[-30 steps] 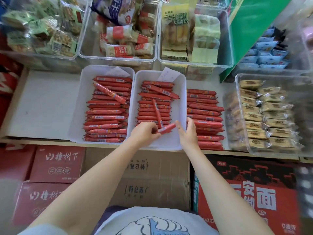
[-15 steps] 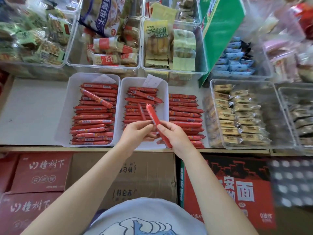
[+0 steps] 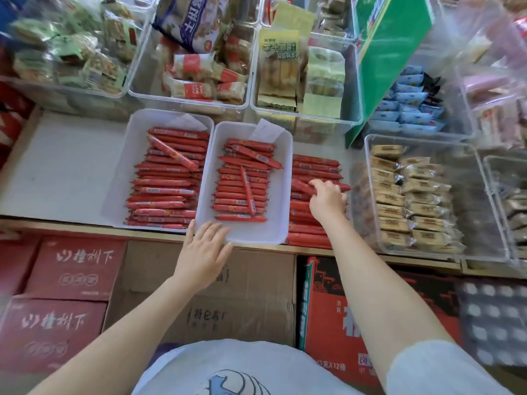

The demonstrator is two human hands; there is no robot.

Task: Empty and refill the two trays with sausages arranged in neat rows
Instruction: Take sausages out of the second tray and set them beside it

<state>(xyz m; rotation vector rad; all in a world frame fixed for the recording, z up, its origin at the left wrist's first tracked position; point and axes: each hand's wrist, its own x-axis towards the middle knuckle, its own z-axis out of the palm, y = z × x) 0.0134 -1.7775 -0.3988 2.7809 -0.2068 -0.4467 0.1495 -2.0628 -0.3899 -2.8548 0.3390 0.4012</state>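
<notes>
Two white trays stand side by side on the shelf. The left tray [image 3: 122, 172] is packed with red sausages in rows, one lying slantwise on top. The middle tray [image 3: 281, 178] holds a shorter row of sausages [image 3: 242, 192], with one crosswise stick on top. A loose pile of red sausages [image 3: 313, 166] lies on the shelf right of it. My left hand [image 3: 204, 249] rests with straight fingers at the middle tray's front rim. My right hand [image 3: 328, 199] reaches into the loose pile, its fingers curled round a sausage [image 3: 302, 186].
Clear bins of wrapped snacks line the back; a clear bin of cakes [image 3: 413, 195] stands right of the pile. A green board [image 3: 390, 52] leans behind. Cardboard boxes [image 3: 216, 295] sit under the shelf edge. Bare white shelf [image 3: 62, 166] lies left of the trays.
Both hands held one sausage over the middle tray. It now lies at the front of that tray's row. My left hand dropped to the rim and my right hand moved to the loose pile.
</notes>
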